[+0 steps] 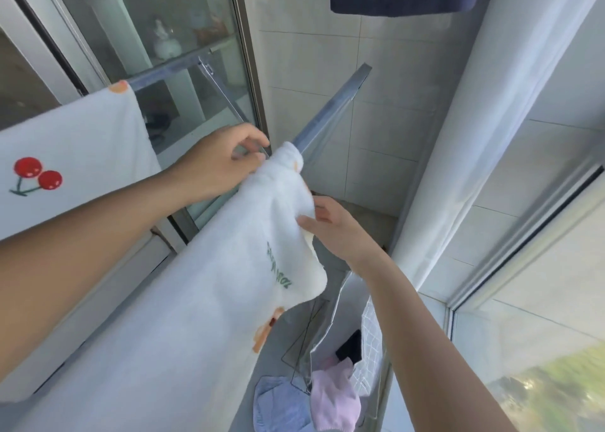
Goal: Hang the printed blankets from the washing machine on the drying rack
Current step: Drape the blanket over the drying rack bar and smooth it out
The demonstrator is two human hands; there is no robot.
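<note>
I am on a tiled balcony between a sliding glass door [157, 39] and a window [540, 268], with the metal drying rack [330, 111] ahead and a laundry bag [357, 327] of clothes below it. The cherry blanket [65, 170] hangs on the rack's far rail, its lower part cut off. My left hand [219, 163] pinches the white printed blanket [209, 300] at its top corner and my right hand [337, 228] grips its edge; it drapes along the near rail, long axis running from lower left up toward the wall, its green lettering too blurred to read.

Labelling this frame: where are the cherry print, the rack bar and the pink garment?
cherry print [36, 173]: head view, on the left cherry.
rack bar [330, 117]: head view, mid-length of the bare bar.
pink garment [334, 399]: head view, its middle.
</note>
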